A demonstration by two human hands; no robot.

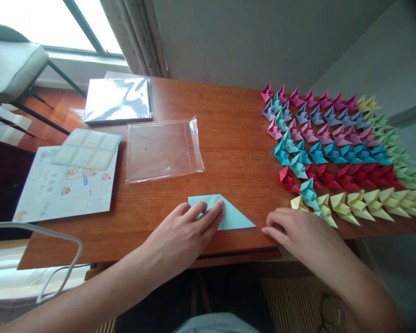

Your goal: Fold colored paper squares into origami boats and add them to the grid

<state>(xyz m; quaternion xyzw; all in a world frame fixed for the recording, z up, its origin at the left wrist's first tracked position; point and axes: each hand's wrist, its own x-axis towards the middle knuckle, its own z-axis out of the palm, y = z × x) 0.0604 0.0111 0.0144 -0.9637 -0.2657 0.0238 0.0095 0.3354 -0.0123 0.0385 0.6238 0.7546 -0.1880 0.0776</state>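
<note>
A light blue sheet of origami paper (234, 216), folded to a slanted point at its right, lies flat near the table's front edge. On top of it rests my left hand (197, 224), its fingers stretched out and pressing the paper against the wood; the fingers cover the paper's left part. My right hand (291, 226) is just right of the paper's tip, apart from it, with fingers curled and thumb near the index finger. Nothing shows in its grasp. Close behind the right hand stand pale yellow folded paper pieces (343, 208).
Rows of folded paper pieces in red (360, 175), blue (346, 152), pink and green fill the table's right side. A clear plastic sleeve (162, 150), a shiny wrapped pack (118, 99) and printed sheets (69, 194) lie leftward. A white cable (72, 243) loops at the left edge.
</note>
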